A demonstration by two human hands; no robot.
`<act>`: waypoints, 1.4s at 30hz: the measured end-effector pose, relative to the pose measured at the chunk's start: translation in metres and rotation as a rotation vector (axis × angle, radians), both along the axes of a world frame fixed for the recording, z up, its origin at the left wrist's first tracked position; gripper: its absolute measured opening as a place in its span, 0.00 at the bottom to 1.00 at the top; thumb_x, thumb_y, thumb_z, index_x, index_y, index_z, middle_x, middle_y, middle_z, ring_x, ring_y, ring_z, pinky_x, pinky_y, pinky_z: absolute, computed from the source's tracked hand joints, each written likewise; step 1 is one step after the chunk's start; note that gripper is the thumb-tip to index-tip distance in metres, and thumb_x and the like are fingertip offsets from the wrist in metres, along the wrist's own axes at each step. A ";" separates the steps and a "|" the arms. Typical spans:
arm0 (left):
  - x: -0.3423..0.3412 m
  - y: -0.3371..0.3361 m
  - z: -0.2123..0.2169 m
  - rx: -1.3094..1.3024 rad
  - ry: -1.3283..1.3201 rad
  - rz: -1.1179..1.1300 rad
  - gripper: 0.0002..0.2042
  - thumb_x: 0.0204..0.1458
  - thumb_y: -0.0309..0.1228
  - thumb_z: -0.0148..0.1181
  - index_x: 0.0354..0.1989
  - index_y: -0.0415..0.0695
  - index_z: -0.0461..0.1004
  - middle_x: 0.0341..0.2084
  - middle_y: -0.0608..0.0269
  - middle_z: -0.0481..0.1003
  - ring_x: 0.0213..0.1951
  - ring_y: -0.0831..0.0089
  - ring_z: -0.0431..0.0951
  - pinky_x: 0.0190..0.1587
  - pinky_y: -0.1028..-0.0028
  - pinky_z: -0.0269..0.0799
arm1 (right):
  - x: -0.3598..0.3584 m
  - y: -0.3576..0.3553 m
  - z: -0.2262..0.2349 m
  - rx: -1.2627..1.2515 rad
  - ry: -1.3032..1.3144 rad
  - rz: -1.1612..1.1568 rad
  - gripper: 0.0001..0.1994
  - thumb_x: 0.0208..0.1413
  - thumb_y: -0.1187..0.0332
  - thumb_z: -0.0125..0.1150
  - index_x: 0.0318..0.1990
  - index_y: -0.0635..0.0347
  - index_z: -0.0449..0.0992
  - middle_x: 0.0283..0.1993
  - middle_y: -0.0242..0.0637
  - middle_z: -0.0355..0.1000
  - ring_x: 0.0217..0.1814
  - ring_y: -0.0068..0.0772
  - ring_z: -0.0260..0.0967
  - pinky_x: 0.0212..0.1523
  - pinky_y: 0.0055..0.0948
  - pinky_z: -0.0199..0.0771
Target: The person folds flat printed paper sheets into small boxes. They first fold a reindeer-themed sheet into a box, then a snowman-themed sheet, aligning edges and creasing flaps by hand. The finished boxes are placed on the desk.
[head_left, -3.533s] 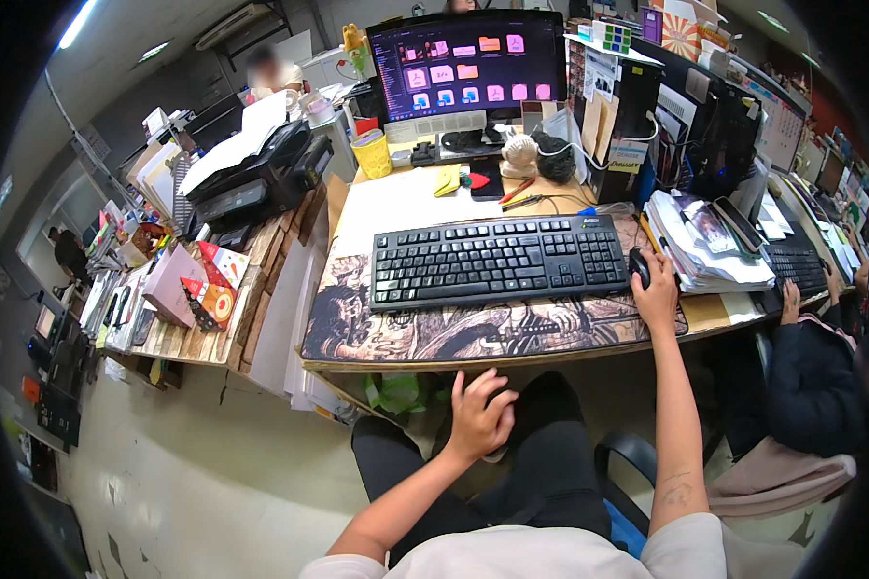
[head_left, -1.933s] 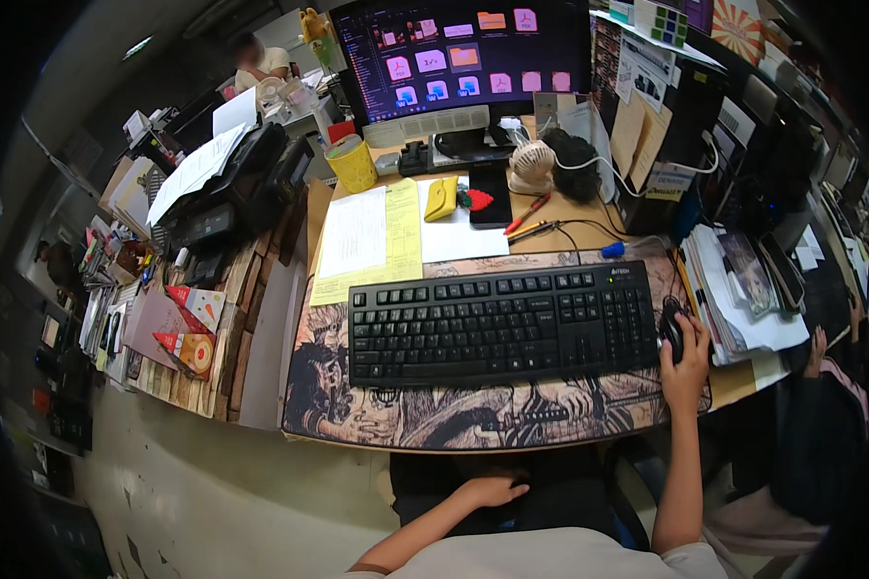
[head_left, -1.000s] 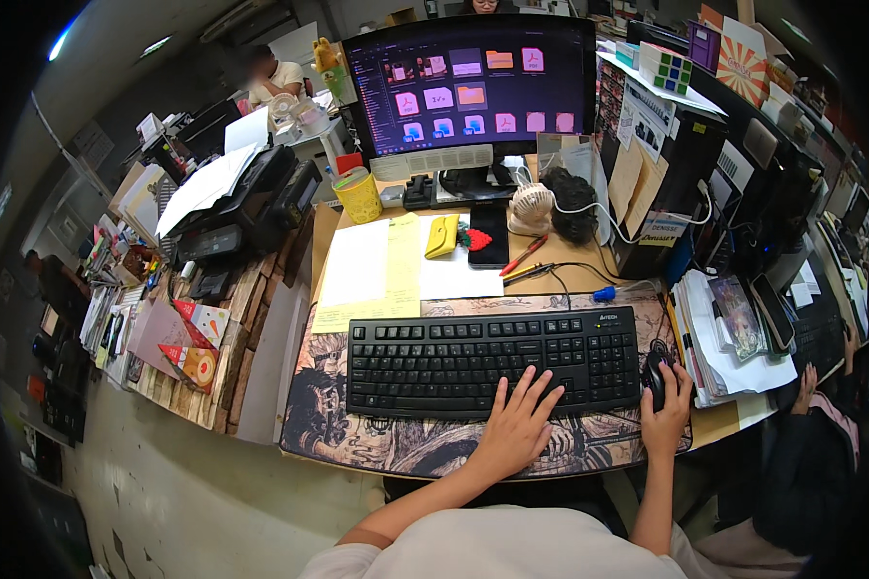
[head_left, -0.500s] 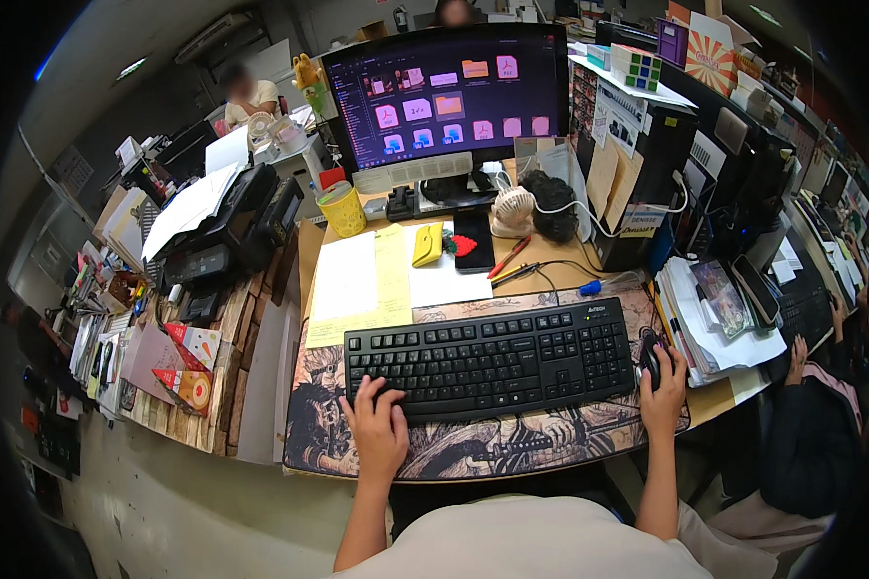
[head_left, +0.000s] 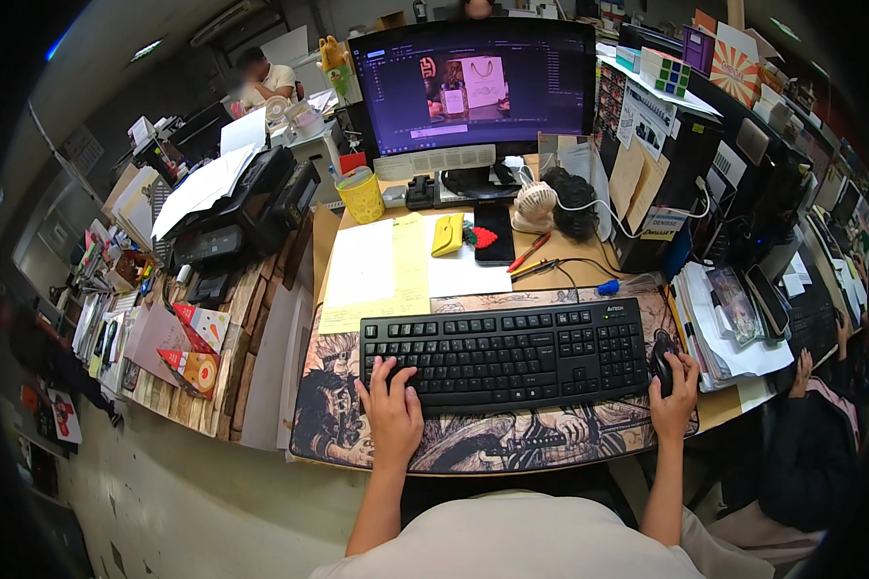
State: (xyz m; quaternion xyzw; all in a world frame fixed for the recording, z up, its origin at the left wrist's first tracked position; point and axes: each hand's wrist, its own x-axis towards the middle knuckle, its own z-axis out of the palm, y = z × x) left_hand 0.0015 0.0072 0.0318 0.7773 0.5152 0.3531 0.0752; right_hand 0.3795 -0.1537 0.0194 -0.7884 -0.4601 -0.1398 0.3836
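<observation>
My left hand point(head_left: 394, 410) rests at the lower left corner of a black keyboard point(head_left: 577, 374), its fingers spread over the keys. At the keyboard's right end, my right hand point(head_left: 675, 398) is wrapped over a black computer mouse point(head_left: 660, 359). Both lie on a large illustrated desk mat point(head_left: 512, 446). Behind them, a wide monitor point(head_left: 386, 106) shows an editing window with a picture of a pale gift bag and a bottle-like item.
Behind the keyboard lie papers point(head_left: 359, 265), a yellow pouch point(head_left: 447, 234), a phone point(head_left: 494, 249), pens point(head_left: 529, 253) and a small fan point(head_left: 534, 207). A printer point(head_left: 251, 207) stands left. Stacked documents point(head_left: 734, 323) flank the mouse. Another person point(head_left: 806, 454) sits at far right.
The monitor has switched from a folder of file icons to an editing window with a picture. The whole view has shifted slightly; both hands keep their places on keyboard and mouse.
</observation>
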 end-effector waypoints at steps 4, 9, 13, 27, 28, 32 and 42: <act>0.003 0.000 -0.003 -0.003 0.034 -0.011 0.13 0.53 0.22 0.49 0.47 0.45 0.71 0.56 0.55 0.64 0.65 0.53 0.57 0.66 0.39 0.36 | 0.000 0.003 -0.001 -0.023 0.025 0.003 0.20 0.46 0.74 0.58 0.51 0.60 0.72 0.54 0.51 0.63 0.56 0.56 0.63 0.56 0.44 0.63; 0.002 0.001 -0.003 0.000 0.029 -0.014 0.13 0.53 0.24 0.49 0.47 0.46 0.70 0.56 0.55 0.64 0.65 0.54 0.57 0.65 0.41 0.38 | 0.002 0.006 -0.001 -0.034 0.023 -0.059 0.20 0.48 0.74 0.57 0.51 0.61 0.71 0.55 0.51 0.63 0.58 0.56 0.62 0.57 0.44 0.63; 0.002 0.002 -0.003 -0.009 0.005 -0.017 0.13 0.53 0.25 0.50 0.47 0.47 0.71 0.55 0.55 0.64 0.65 0.55 0.58 0.65 0.41 0.39 | 0.003 0.005 -0.001 -0.030 0.021 -0.039 0.20 0.47 0.74 0.57 0.51 0.61 0.71 0.55 0.51 0.63 0.57 0.56 0.62 0.57 0.44 0.63; 0.002 0.002 -0.001 -0.028 0.013 -0.026 0.13 0.53 0.24 0.49 0.47 0.47 0.70 0.56 0.55 0.63 0.65 0.54 0.57 0.66 0.45 0.37 | 0.003 0.005 0.001 -0.035 0.014 -0.043 0.20 0.46 0.75 0.57 0.50 0.62 0.71 0.54 0.51 0.63 0.57 0.57 0.62 0.57 0.45 0.63; 0.002 0.002 -0.001 -0.026 0.014 -0.025 0.13 0.53 0.24 0.48 0.47 0.47 0.70 0.56 0.55 0.63 0.65 0.54 0.57 0.66 0.45 0.37 | 0.003 0.005 0.001 -0.036 0.015 -0.043 0.20 0.46 0.75 0.57 0.50 0.62 0.71 0.54 0.51 0.63 0.57 0.57 0.62 0.57 0.45 0.63; 0.002 0.001 -0.001 -0.027 0.019 -0.017 0.13 0.53 0.24 0.48 0.47 0.47 0.69 0.56 0.55 0.63 0.65 0.54 0.57 0.66 0.45 0.37 | 0.003 0.005 0.001 -0.040 0.021 -0.040 0.20 0.47 0.75 0.57 0.50 0.61 0.71 0.54 0.51 0.63 0.57 0.56 0.62 0.57 0.44 0.63; 0.002 0.002 -0.002 -0.024 0.007 -0.024 0.13 0.53 0.23 0.49 0.47 0.46 0.70 0.56 0.55 0.63 0.65 0.54 0.57 0.66 0.45 0.37 | 0.002 0.004 0.000 0.019 0.007 -0.014 0.21 0.46 0.75 0.58 0.51 0.60 0.72 0.54 0.51 0.63 0.56 0.56 0.63 0.56 0.44 0.64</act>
